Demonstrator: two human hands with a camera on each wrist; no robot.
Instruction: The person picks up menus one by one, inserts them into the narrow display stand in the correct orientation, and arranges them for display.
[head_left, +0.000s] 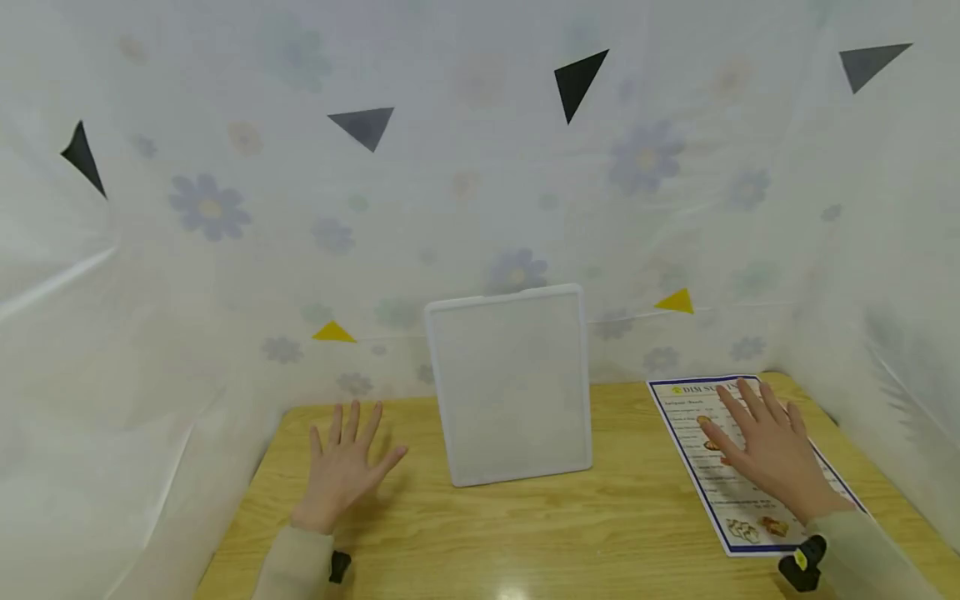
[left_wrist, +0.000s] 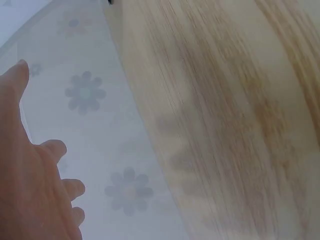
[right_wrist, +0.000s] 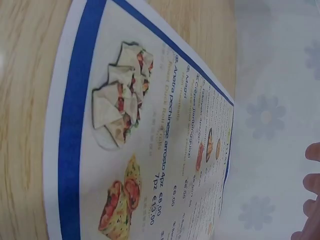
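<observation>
My left hand lies flat with fingers spread on the wooden table, left of a white framed panel that stands upright at the table's back middle. My right hand rests flat, fingers straight, on a blue-bordered printed menu lying at the table's right side. The right wrist view shows the menu close up, with food pictures and price lines, and fingertips at the frame's right edge. In the left wrist view the left hand shows at the left, beside the table's edge.
A pale cloth with faded flowers and small black and yellow triangles walls in the table on three sides. A dark wrist-worn device sits at my right sleeve, another at my left.
</observation>
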